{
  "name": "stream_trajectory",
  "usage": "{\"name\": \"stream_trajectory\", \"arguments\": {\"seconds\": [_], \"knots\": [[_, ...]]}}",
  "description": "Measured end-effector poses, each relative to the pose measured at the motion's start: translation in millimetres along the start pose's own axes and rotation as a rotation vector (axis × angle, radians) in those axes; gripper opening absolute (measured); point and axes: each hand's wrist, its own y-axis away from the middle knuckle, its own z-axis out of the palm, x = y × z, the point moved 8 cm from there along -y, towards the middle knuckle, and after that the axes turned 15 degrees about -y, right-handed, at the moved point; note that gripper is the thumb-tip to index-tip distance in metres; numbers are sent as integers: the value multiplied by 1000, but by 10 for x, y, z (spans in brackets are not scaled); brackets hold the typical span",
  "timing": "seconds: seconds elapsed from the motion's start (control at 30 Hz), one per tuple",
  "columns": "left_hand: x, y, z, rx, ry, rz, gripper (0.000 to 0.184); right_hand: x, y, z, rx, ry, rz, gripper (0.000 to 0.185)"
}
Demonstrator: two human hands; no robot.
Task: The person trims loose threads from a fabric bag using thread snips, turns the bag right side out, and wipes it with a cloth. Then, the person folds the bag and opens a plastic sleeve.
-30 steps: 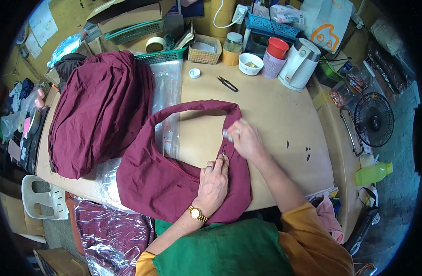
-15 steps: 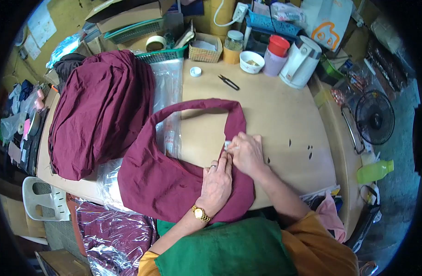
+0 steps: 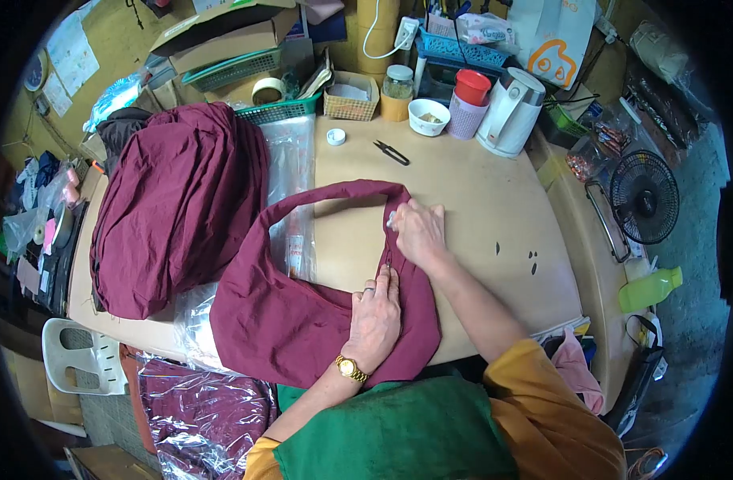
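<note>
A maroon cloth shoulder bag [image 3: 278,320] lies flat on the table, its strap looping away from me. My left hand [image 3: 374,312], with a gold watch at the wrist, presses on the bag's right side with fingers stretched out along the inner edge. Farther up that edge, near the base of the strap, my right hand [image 3: 420,232] is closed around a small whitish piece [image 3: 393,220]. My fingers hide most of it, so its kind is unclear. A short dark mark or opening shows on the cloth between my hands.
A tall pile of maroon cloth [image 3: 174,208] stands at left on clear plastic. Black thread snips [image 3: 392,152] and a white lid [image 3: 336,137] lie beyond the bag. A bowl [image 3: 428,118], a red-lidded cup [image 3: 467,112] and a white kettle [image 3: 510,112] line the back.
My right hand has moved up along the bag's edge, away from my left hand, with the whitish piece still in it. My left hand stays pressed on the cloth.
</note>
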Motion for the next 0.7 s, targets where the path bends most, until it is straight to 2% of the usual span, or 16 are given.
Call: {"name": "stream_trajectory", "arguments": {"seconds": [0.07, 0.1, 0.2, 0.27, 0.37, 0.4, 0.47, 0.5, 0.7], "knots": [[-20, -7, 7, -17, -8, 2, 52, 69, -101, -16, -37, -79, 88, 6], [-15, -3, 25, -21, -10, 2, 52, -35, -42, -32, -64, -89, 0, 5], [-25, -18, 56, -37, 5, -6, 53, -236, 234, 106, -194, -155, 57, 4], [-12, -6, 57, -37, 18, -8, 53, 18, 132, 194, -141, -264, 74, 4], [-6, 11, 27, -12, 9, 1, 54, 31, -170, 55, 78, -66, -21, 4], [0, 27, 27, -19, -3, 6, 54, -18, -157, -5, 85, -67, -24, 4], [-23, -10, 43, -23, -12, -1, 54, -95, -55, -31, -128, -84, 78, 1], [-19, -4, 57, -34, -26, 0, 54, -252, 57, -56, -203, -13, 41, 1], [15, -5, 19, -6, -28, 3, 51, -66, 39, 169, -57, -63, 8, 3]]}}
